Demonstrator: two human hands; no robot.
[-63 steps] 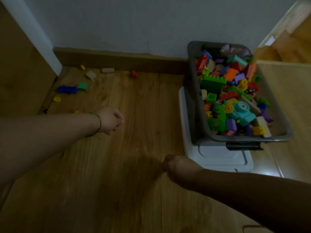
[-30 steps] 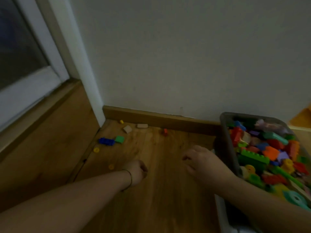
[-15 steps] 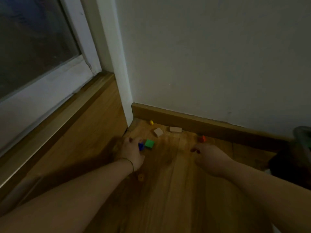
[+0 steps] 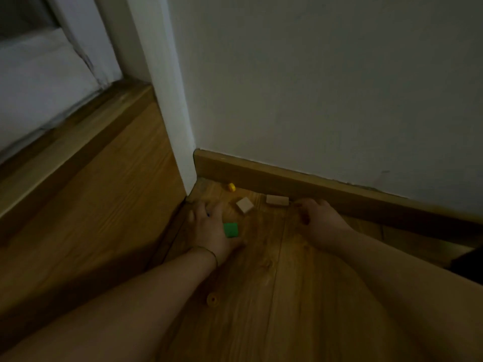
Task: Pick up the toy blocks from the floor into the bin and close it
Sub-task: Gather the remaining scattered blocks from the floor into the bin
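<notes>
Nearest the camera, two bare forearms reach out over the wooden floor [image 4: 261, 325], and an orange ring [image 4: 212, 299] lies flat on the boards just at 3 o'clock of the left forearm. A thin bracelet [image 4: 209, 253] circles the left wrist. Beyond it the left hand [image 4: 210, 229] lies palm down, its fingers spread toward 11 o'clock over a blue block [image 4: 208, 214], of which only a sliver shows between two fingers; whether the fingers grip it or merely cover it cannot be told. A green block [image 4: 231, 229] sits on the floor touching the thumb side of that hand, at its 3 o'clock. The right hand [image 4: 322, 224] is knuckles up with its fingers curled down onto the floor right against the baseboard [image 4: 339, 188]; what lies beneath them is hidden, so its hold cannot be told. Between the two hands and slightly farther, a square beige block [image 4: 245, 204] rests at 1 o'clock of the left hand, apart from it. A long beige block [image 4: 277, 200] lies along the baseboard, just at 9 o'clock of the right fingertips. Farther off, at 12 o'clock of the left hand, a yellow piece [image 4: 231, 187] sits at the foot of the baseboard near the corner. A white frame post [image 4: 167, 100] rises from that corner, with a wooden ledge [image 4: 86, 163] at 9 o'clock and a pale wall [image 4: 326, 82] above.
</notes>
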